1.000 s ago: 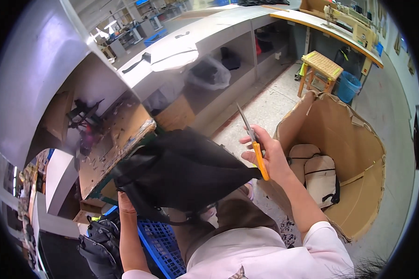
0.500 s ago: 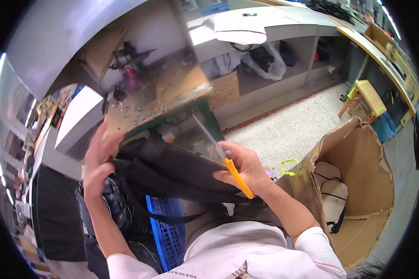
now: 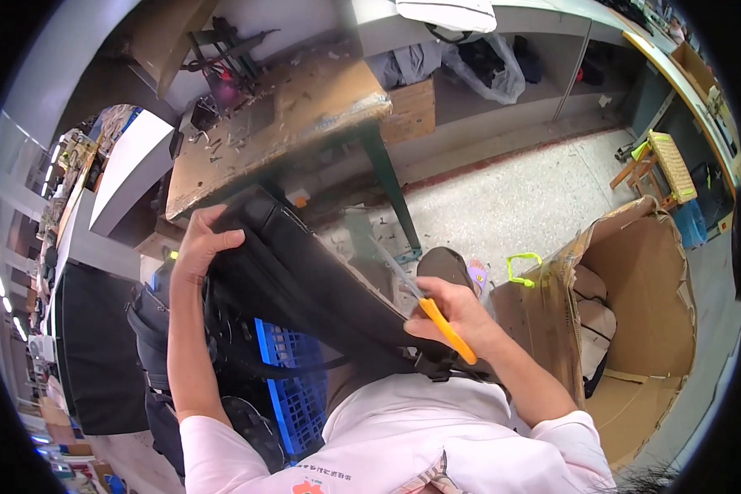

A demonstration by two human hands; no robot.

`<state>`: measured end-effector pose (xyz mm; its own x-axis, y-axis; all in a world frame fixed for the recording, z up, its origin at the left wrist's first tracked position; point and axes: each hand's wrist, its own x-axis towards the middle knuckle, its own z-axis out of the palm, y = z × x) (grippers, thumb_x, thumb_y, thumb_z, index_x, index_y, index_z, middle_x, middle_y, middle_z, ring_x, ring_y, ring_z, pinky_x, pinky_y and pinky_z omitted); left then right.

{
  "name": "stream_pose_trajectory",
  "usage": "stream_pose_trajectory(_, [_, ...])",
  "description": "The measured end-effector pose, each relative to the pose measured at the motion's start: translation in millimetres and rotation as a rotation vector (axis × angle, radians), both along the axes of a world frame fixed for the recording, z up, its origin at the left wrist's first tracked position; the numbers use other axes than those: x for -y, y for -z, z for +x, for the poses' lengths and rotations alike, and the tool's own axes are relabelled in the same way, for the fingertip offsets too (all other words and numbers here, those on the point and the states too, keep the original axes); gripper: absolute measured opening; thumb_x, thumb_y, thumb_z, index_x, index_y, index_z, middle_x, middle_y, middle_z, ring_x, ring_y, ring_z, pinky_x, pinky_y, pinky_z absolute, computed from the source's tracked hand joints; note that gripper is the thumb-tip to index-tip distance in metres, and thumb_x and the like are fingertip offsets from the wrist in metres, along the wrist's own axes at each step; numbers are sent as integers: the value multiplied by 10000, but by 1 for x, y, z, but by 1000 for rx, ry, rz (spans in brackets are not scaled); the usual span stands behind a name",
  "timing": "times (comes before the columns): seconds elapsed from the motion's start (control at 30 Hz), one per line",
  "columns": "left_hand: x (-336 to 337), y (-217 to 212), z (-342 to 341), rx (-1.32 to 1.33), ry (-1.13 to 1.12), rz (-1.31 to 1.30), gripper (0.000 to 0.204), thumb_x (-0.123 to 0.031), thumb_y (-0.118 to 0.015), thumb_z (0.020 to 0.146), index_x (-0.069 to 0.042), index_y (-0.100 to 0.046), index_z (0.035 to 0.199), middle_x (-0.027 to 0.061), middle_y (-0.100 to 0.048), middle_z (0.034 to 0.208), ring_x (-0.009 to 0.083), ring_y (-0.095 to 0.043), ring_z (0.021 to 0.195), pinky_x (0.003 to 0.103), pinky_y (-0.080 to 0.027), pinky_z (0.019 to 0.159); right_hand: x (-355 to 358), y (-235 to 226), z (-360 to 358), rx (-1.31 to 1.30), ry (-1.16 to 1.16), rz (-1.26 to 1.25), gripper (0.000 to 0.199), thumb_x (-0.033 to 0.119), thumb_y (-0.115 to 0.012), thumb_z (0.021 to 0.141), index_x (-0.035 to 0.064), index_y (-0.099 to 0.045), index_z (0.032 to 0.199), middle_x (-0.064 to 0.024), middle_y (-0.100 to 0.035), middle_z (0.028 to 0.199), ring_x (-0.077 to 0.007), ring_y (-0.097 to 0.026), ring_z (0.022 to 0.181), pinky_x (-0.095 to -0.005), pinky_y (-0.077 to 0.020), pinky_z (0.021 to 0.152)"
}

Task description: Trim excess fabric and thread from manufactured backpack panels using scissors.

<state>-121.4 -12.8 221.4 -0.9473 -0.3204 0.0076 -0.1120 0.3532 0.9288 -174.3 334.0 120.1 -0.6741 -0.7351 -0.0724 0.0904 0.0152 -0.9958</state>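
A long black fabric bag (image 3: 305, 263) lies across my lap, slanting from the workbench's near edge down to my waist. At its far left end my left hand (image 3: 202, 247) is closed on the fabric, thumb on top. Over the bag's right side, my right hand (image 3: 457, 317) grips scissors with an orange handle (image 3: 446, 329). Seen edge-on, their metal blades (image 3: 397, 265) point forward and left, above the floor beside the bag. My fingers partly hide where the blades meet the handle.
Ahead stands a worn wooden workbench (image 3: 305, 115) with scattered small bits and a tool on it. A blue plastic crate (image 3: 288, 387) and more black bags (image 3: 160, 346) are at my left. At right is an open cardboard box (image 3: 642, 329) holding light-coloured bags; beyond it stands a stool (image 3: 667, 169).
My left hand has gone from blurred and raised to gripping the bag's far end, which now lies spread out. My right hand has shifted slightly right and down with the scissors. The view has tilted downward.
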Motion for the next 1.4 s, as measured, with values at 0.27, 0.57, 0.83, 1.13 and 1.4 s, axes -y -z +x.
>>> stream_pose_trajectory(0.27, [18,28,-6,-19,91,169,426,-132,-733,581,4,-612,966,18,-626,866,114,-582,798,237,-448,768,-25,0,-6,-456,-136,182,829,556,-667,629,14,-376,1184,-202,-521,943,-351,-533,835,-388,-423,739])
stream_pose_trajectory(0.57, [28,34,-6,-61,125,239,481,-127,-743,570,8,-599,1008,36,-626,914,132,-586,829,249,-438,806,-40,-9,-15,-635,-192,375,837,604,-654,597,53,-396,1173,-169,-462,886,-344,-504,816,-406,-417,700])
stream_pose_trajectory(0.83, [36,41,-3,-98,81,266,490,-100,-735,552,0,-600,1012,46,-631,912,145,-591,841,257,-434,821,-43,-10,-23,-825,-225,411,773,608,-641,602,37,-460,1091,-156,-489,811,-313,-519,748,-391,-426,621])
stream_pose_trajectory(1.13, [29,44,-4,-119,40,257,461,-91,-729,557,-8,-613,996,33,-631,909,135,-588,833,255,-435,819,-33,-5,-20,-956,-139,313,549,496,-617,713,20,-510,966,-110,-505,617,-283,-529,555,-355,-428,500])
stream_pose_trajectory(1.4, [30,45,0,-108,35,256,440,-112,-733,558,-5,-622,970,30,-634,877,130,-592,803,248,-449,781,-21,-22,-19,-965,-96,353,587,523,-601,713,19,-490,993,-130,-513,643,-300,-547,611,-380,-447,543])
